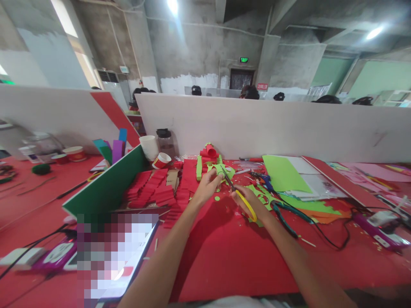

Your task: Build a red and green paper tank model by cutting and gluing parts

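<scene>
Near the middle of the red table, my left hand [208, 184] pinches a light green sheet [212, 170] between thumb and fingers. My right hand [247, 201] is closed on scissors [246, 204] with yellow handles, their dark blades pointing up and left at the green sheet. Below my left hand lies a small green round piece [217, 198]. Green scraps with cut-out holes [261, 196] lie just right of my right hand. Behind my left hand is a rolled red piece [210, 150].
Red strips [150, 188] are heaped at the left beside a green board [102, 188]. A tablet [131, 256] lies front left. Teal-handled pliers [289, 214], a blue glue gun [266, 180] and green sheets [285, 173] are right. A white partition [272, 128] stands behind.
</scene>
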